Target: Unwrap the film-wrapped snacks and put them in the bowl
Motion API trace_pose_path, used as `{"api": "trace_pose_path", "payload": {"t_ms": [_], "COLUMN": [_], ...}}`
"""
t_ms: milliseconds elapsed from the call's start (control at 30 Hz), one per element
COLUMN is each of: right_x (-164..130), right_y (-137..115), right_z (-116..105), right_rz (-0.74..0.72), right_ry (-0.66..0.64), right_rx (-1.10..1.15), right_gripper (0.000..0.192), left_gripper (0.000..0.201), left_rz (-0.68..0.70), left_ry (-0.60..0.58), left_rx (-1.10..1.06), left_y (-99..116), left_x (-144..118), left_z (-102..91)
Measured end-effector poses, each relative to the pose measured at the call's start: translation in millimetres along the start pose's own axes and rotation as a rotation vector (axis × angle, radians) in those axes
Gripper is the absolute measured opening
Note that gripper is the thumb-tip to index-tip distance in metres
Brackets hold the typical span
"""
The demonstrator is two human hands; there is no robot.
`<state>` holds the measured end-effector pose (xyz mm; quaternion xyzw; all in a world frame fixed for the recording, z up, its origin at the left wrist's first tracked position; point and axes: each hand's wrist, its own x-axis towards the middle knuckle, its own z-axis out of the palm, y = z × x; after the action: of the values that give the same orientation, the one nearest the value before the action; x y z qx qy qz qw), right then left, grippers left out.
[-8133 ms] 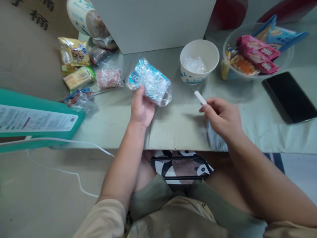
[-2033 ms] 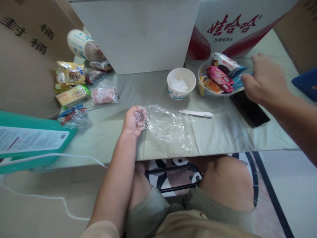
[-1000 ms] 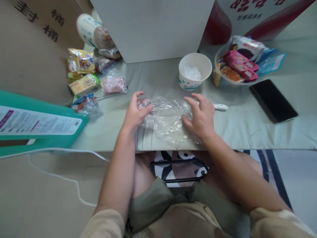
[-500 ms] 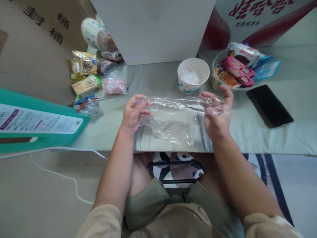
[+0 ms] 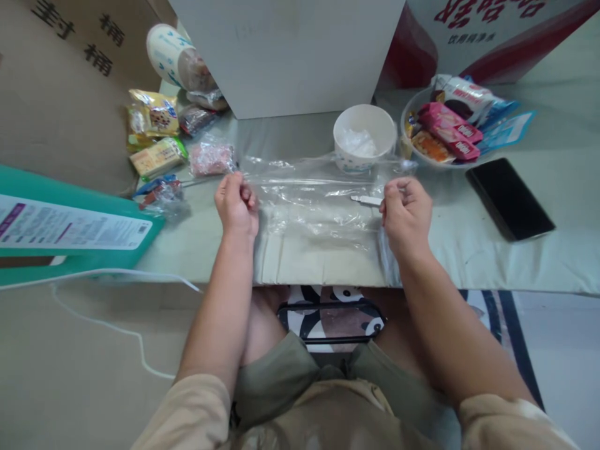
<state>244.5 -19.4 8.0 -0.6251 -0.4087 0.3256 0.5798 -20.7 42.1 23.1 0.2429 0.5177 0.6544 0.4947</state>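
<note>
both fists [image 5: 237,203] gripping stretched plastic wrap [image 5: 314,200]

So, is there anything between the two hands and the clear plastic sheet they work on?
Nothing visible. The left hand and the right hand each pinch an end of the clear plastic sheet directly, stretching it over the table. A white stick lies under the sheet.

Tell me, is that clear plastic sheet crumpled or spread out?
Spread out: the plastic sheet is stretched flat between the left hand and right hand.
</note>
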Motion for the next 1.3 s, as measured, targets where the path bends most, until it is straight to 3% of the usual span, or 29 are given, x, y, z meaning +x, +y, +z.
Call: {"api": "trace_pose_path", "payload": {"t_ms": [67, 200, 367, 500, 567, 633, 733, 867, 1000, 1067, 1167, 1300], "right_x": [-0.8, -1.3, 0.9, 2.7, 5.4, 9.7, 16.4, 15.4, 4.3, -0.5, -4.3, -3.0], "right_y": [-2.3, -5.5, -5.0, -3.3, 0.1, 6.7, 18.9, 18.1, -3.7, -12.5, -16.4, -10.7], "right_z": [1.0, 4.9, 3.6, -1.3, -4.7, -8.5, -13.4, -15.8, -15.5, -15.1, -15.1, -18.2], "right_rz": [0.022, 0.123, 0.194, 0.193, 0.153, 0.081, -0.062, -0.174, -0.23, -0.243, -0.325, -0.369], "right_ry": [0.001, -0.006, -0.036, -0.072, -0.043, -0.02, -0.059, -0.024, 0.049, 0.075, 0.101, 0.056], "right_rx": [-0.009, 0.043, 0.145, 0.244, 0.26, 0.232, 0.143, 0.074, 0.051, 0.072, 0.059, -0.006], "right_gripper": [0.026, 0.03, 0.048, 0.058, 0.051, 0.044, 0.056, 0.054, 0.047, 0.035, 0.011, 0.015], "left_gripper": [0.035, 0.038, 0.035, 0.043, 0.044, 0.045, 0.054, 0.061, 0.021, 0.011, 0.022, 0.028], "left_rz": [-0.127, -0.371, -0.301, -0.351, -0.3, -0.183, -0.006, 0.121, 0.22, 0.268, 0.305, 0.347], "left_ry": [-0.046, -0.313, -0.44, -0.635, -0.594, -0.446, -0.276, -0.325, -0.356, -0.328, -0.289, -0.323], "left_rx": [-0.01, 0.206, 0.345, 0.389, 0.407, 0.33, 0.19, 0.18, 0.295, 0.312, 0.327, 0.493], "left_y": [2.0, 1.3, 4.4, 10.0, 10.4, 10.3, 12.3, 15.1, 10.7, 8.6, 8.8, 13.6], "left_x": [-2.1, -8.8, -12.6, -15.2, -15.3, -14.5, -13.9, -15.8, -13.1, -10.5, -8.0, -8.8], "left_z": [-0.4, -1.3, -9.5, -17.9, -21.1, -22.8, -22.5, -20.4, -21.5, -23.2, -25.7, -25.3]}}
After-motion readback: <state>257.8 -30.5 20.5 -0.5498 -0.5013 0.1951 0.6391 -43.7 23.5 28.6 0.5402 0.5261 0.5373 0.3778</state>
